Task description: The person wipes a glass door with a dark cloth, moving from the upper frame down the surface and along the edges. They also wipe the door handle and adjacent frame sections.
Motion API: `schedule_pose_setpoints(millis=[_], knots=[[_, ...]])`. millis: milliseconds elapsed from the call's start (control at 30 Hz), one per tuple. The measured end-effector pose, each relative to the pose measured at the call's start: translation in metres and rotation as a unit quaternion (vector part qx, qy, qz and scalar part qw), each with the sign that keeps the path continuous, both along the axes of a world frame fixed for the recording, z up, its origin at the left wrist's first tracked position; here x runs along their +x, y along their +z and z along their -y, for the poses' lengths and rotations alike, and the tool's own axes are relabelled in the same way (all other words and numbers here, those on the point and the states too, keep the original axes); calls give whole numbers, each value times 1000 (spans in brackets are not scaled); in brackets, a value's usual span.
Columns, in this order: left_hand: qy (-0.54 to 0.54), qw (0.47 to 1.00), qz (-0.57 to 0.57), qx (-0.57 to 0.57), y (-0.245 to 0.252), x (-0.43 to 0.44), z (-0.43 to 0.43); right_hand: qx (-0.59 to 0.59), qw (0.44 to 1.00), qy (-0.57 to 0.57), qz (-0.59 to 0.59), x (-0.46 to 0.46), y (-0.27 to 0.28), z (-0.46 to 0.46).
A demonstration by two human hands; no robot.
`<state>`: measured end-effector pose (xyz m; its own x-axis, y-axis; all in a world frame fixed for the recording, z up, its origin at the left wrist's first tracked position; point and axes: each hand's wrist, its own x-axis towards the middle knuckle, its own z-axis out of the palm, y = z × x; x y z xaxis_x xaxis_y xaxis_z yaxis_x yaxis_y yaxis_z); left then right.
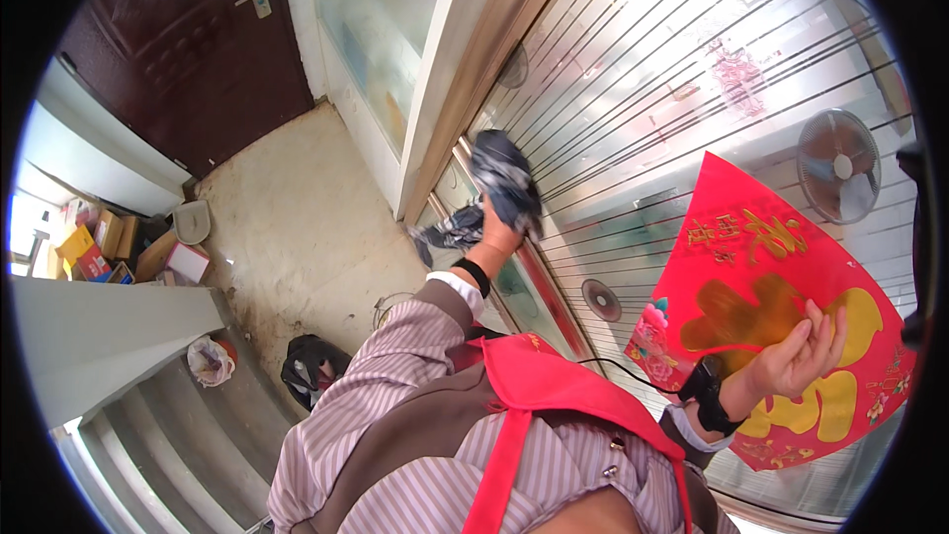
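My left hand (501, 231) grips a bunched dark grey-and-white patterned cloth (506, 174), blurred and hanging partly below the fist. The cloth lies against or very close to the metal-framed edge of a striped glass panel (623, 111); contact is hard to judge. On the right, my right hand (801, 348) holds nothing, its fingers loosely curled and apart. Behind it, on the glass, is a red diamond-shaped paper decoration (741, 274) with gold characters and printed flowers. Whether my right hand touches the paper I cannot tell. Black bands circle both wrists.
A dark red door (178, 52) stands at the upper left. Cardboard boxes (111, 237) and a grey plastic basin (192, 222) sit by the wall. Steps (170, 437), a lined bin (210, 362) and a black bag (315, 369) are lower left. A round fan-like shape (839, 165) shows on the glass.
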<state>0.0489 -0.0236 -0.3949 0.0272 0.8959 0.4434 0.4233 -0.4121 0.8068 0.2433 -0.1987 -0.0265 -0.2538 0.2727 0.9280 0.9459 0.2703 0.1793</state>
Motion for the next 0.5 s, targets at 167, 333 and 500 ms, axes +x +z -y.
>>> schedule_pose_setpoints(millis=[167, 333, 500], knots=[[-58, 668, 740, -57, 17, -14, -52, 30, 999, 31, 33, 7, 0, -3], [41, 969, 123, 211, 116, -47, -128, 49, 996, 18, 70, 11, 1, -1], [108, 971, 31, 209, 83, -68, -190, 68, 990, 20, 123, 17, -3, 2]])
